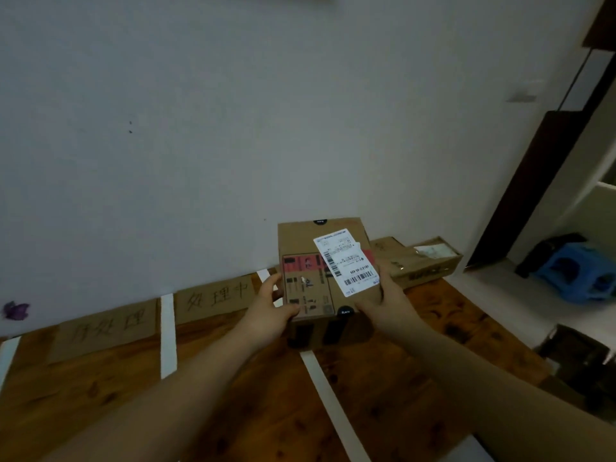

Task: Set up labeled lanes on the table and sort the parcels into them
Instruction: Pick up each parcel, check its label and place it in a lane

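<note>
The bench [250,395] is reddish-brown wood with dark knots and a smooth, faintly shiny finish. A white tape strip [167,338] on it looks matt, like paper tape. The lane card [216,296] is plain brown cardboard, dull and unglazed. The parcel [306,288] is matt brown cardboard with a printed red-and-black panel; its shipping label [346,261] is smooth white paper. The second parcel [420,265] is cardboard too, its top perhaps under clear film. The wall [233,111] is matt paint; the stool [573,271] is blue plastic.
</note>
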Demonstrator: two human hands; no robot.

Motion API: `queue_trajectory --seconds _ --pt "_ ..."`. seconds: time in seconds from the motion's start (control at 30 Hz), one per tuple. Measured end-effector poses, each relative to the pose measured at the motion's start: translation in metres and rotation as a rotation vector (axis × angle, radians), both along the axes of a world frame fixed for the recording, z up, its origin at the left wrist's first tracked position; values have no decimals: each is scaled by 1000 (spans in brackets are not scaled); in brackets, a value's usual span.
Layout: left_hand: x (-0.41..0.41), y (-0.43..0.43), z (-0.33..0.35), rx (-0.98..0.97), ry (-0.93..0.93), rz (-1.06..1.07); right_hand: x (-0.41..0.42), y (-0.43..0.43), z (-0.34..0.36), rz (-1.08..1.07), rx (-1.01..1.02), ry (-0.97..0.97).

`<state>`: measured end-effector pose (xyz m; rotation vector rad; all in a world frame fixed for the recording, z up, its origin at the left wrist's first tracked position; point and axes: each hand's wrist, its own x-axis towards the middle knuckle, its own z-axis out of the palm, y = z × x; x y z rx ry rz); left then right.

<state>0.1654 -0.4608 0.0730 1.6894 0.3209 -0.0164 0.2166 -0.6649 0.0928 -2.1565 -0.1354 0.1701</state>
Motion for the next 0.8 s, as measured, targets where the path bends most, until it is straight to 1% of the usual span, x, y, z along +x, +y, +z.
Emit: queue_trajectory --seconds 0.07,0.2,0.33,0.43,0.53,0.63,0.73,0.8 --pt "12 -13 -11 -26 34 14 20 -8 -11 31 -29 4" --pt "31 -51 -33 -82 112 68 70 -38 -49 175 -114 17" --pt "47 -92 -48 -138 187 162 107 -63 -73 273 -151 144" --pt "54 -117 -54 -89 228 215 121 -81 -88 339 -200 183" --pt "58 -129 -54 -30 247 278 121 -90 -88 384 -236 134" --pt "51 -131 -57 30 272 326 121 -95 -90 460 -278 125" --pt "39 -131 -58 93 304 334 117 -97 -90 555 -319 97" --pt "34 -132 -58 116 319 323 114 -101 -88 583 -347 85"
